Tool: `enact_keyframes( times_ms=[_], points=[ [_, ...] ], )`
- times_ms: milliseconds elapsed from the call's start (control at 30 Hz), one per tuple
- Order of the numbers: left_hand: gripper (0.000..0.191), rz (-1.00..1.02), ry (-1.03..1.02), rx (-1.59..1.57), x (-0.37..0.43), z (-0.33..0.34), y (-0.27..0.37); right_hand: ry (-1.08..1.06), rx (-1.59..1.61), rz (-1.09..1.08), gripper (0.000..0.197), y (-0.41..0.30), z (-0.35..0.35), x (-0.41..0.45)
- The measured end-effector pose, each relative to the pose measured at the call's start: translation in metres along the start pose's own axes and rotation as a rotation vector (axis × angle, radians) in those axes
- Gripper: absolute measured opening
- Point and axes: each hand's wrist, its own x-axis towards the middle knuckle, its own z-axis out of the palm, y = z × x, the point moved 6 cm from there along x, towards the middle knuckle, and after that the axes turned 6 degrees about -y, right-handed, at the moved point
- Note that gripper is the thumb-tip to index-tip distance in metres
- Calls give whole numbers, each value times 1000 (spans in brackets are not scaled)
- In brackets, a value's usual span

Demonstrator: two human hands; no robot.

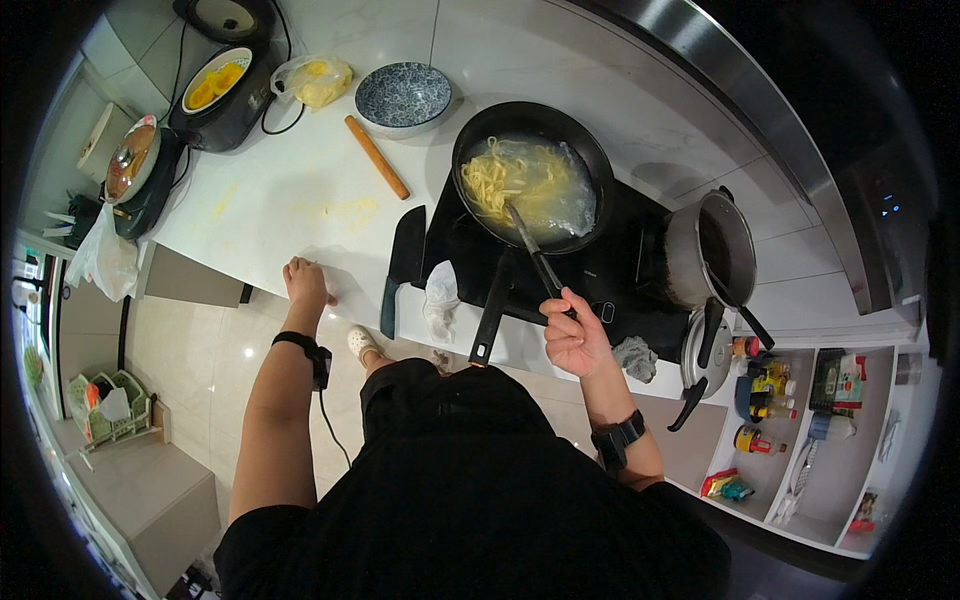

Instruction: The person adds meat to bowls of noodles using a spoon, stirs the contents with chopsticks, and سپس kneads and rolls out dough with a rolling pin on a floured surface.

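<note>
My right hand (576, 334) grips the dark handle of a long metal utensil (531, 244), whose far end rests among yellow noodles (491, 180) in cloudy liquid inside a black wok (459, 154). The wok stands on a black glass cooktop (592, 281), its handle (493, 311) pointing towards me. My left hand (306, 281) rests at the front edge of the white countertop (300, 180), its fingers curled; whether they hold anything I cannot tell. A cleaver (407, 247) and a crumpled white cloth or tissue (441, 300) lie between my hands.
Behind the cleaver are a wooden rolling pin (377, 157), a patterned bowl (403, 96) and a bag of yellow food (319, 81). A rice cooker (225, 112) stands back left. A deep pot (686, 247), a pressure-cooker lid (705, 349) and a grey rag (635, 358) are at right.
</note>
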Motion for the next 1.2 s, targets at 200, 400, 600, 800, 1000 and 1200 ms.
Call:
enact_keyframes(
  times_ms=[200, 400, 600, 800, 1000, 1200],
  points=[
    [90, -14, 13, -3, -5, -4, 2, 7, -112, -46, 31, -6, 18, -30],
    [88, -15, -17, 11, -4, -9, 7, 276, -474, -172, 29, -41, 36, -67],
    [91, -11, -88, 74, 1, 3, 1, 782, -1200, -281, 32, -69, 46, -98],
    [92, 6, -23, 111, 8, 4, 11, 1109, -1912, -212, 41, -89, 28, -114],
    [97, -11, -7, 9, -4, 11, -4, 1467, -2696, -64, 50, -69, 22, -68],
    [112, 65, 5, -135, -6, 13, -9, 1430, -2554, -188, 54, -71, 16, -57]
  ],
)
